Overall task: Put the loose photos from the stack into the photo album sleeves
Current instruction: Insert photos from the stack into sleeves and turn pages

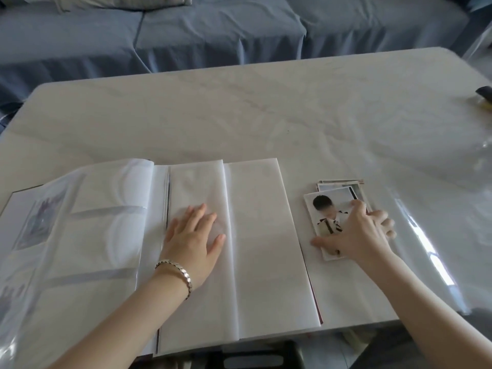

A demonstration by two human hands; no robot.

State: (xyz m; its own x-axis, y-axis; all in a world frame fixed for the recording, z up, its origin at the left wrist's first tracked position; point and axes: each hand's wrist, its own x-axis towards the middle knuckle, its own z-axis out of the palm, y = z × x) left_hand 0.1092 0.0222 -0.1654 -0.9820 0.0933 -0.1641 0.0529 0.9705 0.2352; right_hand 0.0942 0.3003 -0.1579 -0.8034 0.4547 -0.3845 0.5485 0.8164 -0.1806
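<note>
Photos sit in a stack (340,185) just right of the open album (255,235). Our left hand (194,230) lies flat on it, fingers straight; our right hand (356,230) curls around the top photo (328,218). We should lift that one alone, by its edges.

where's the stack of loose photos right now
Head view: the photo stack lies on the table just right of the open album, with the right hand gripping it.
</note>
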